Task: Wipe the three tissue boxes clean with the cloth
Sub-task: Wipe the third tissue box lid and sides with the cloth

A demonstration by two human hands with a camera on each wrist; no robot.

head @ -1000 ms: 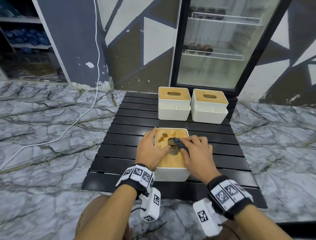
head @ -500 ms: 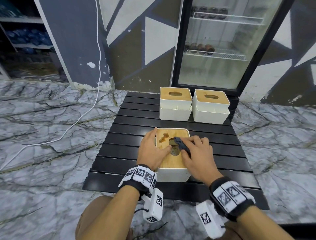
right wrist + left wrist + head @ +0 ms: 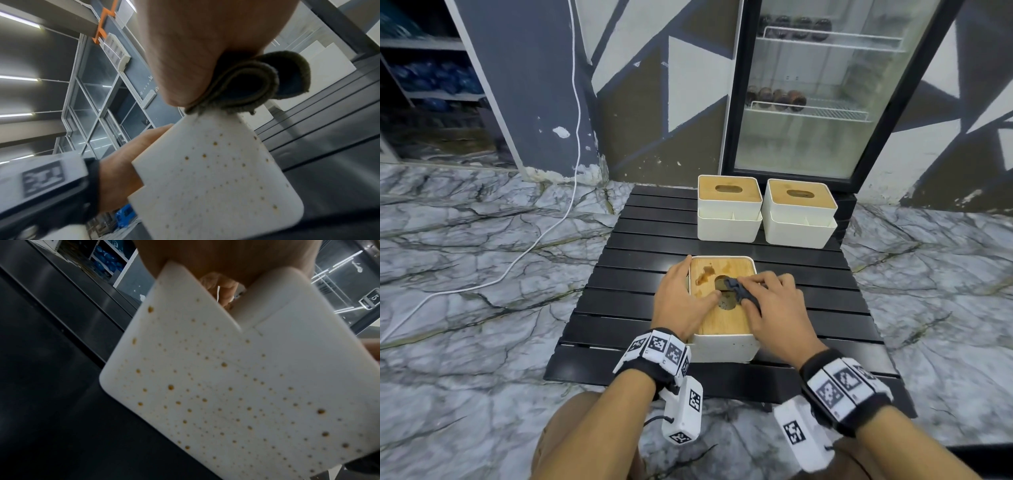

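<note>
The near tissue box (image 3: 724, 347), white with a wooden lid, stands on the black slatted table (image 3: 640, 284). Brown stains mark its lid by the slot, and brown specks dot its white wall (image 3: 236, 394) (image 3: 222, 175). My left hand (image 3: 681, 301) grips the box's left side, thumb on the lid. My right hand (image 3: 774, 308) holds a folded dark cloth (image 3: 739, 291) (image 3: 257, 84) and presses it on the lid at the slot. Two more boxes, left (image 3: 728, 209) and right (image 3: 798, 214), stand side by side at the table's far edge.
A glass-door fridge (image 3: 822, 89) stands right behind the table. The floor (image 3: 465, 246) is grey marble, with a white cable (image 3: 541, 240) running across it at the left. Shelves with blue items (image 3: 431, 75) stand at the far left.
The cloth under my right hand has shifted slightly over the lid near the slot. My left hand keeps its grip on the box, which has not moved.
</note>
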